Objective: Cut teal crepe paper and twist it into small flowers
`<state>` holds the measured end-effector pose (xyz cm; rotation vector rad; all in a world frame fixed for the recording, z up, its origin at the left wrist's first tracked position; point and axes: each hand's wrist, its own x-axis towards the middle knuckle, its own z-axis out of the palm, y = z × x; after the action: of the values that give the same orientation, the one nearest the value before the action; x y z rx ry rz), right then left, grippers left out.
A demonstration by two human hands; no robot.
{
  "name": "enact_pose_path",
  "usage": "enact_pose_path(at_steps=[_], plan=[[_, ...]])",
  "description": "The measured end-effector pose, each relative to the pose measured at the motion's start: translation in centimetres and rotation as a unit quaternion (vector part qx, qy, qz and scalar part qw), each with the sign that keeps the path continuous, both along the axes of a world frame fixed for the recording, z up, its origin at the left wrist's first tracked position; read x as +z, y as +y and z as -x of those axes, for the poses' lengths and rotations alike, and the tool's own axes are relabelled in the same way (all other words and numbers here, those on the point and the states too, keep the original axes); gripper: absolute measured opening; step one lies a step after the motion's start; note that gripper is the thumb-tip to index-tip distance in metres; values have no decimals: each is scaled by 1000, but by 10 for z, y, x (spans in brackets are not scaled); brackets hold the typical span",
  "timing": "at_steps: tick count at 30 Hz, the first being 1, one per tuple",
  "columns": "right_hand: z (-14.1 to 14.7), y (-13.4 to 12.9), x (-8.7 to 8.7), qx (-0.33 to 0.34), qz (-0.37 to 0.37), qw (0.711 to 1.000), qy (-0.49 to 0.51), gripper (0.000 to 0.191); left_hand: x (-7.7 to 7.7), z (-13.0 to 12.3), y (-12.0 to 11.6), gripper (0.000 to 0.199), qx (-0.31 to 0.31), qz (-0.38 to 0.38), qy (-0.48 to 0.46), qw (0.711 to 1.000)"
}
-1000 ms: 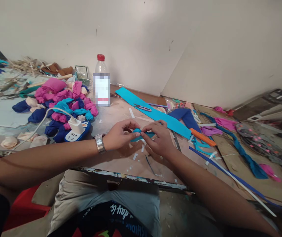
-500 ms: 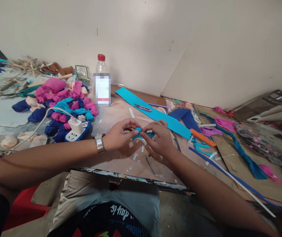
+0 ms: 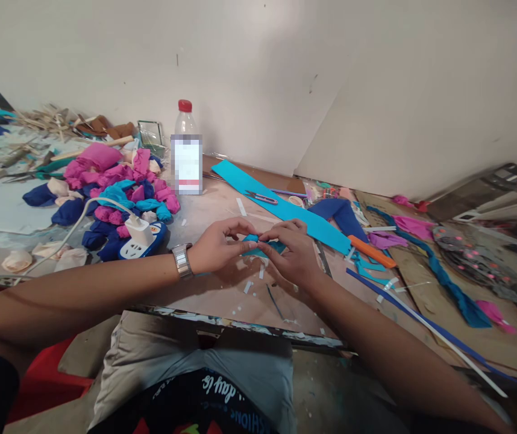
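Note:
A small piece of turquoise fabric or crepe paper (image 3: 252,248) is pinched between both hands above the table's front half. My left hand (image 3: 220,245), with a metal watch at the wrist, grips its left side between thumb and fingers. My right hand (image 3: 293,248) pinches the same piece from the right, and part of it shows beneath those fingers. Behind the hands lies a long turquoise strip (image 3: 303,220), with pink-handled thread snips (image 3: 263,198) on it. An orange-handled cutter (image 3: 372,252) rests at the strip's right end.
Left of the hands are a power strip (image 3: 144,242) with a plugged-in charger and a heap of pink, blue and turquoise bundles (image 3: 118,181). A red-capped bottle (image 3: 186,123) stands near the wall. Blue and white strips (image 3: 439,330) lie on the right, beside cardboard.
Both hands stay in nearly the same place. The fingers have shifted slightly on the turquoise piece, and its shape between them looks a little different.

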<state>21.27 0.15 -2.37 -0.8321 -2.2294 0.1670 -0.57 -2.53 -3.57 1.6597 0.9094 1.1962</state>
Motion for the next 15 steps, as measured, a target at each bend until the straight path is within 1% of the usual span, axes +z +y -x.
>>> enact_pose_path(at_steps=[4,9,12,15], plan=[[0,-1,1,-5,-7,1000,-6,23,0,1,1,26,16,-6,15,1000],[0,-1,3,-8,-3,1000,-13,22,-3,2,2,31,26,22,35,999],[0,-2,3,1,5,1000,-17,20,-4,2,2,32,24,30,26,999],[0,-3,5,1,5,1000,-18,17,-5,2,2,31,14,23,15,1000]])
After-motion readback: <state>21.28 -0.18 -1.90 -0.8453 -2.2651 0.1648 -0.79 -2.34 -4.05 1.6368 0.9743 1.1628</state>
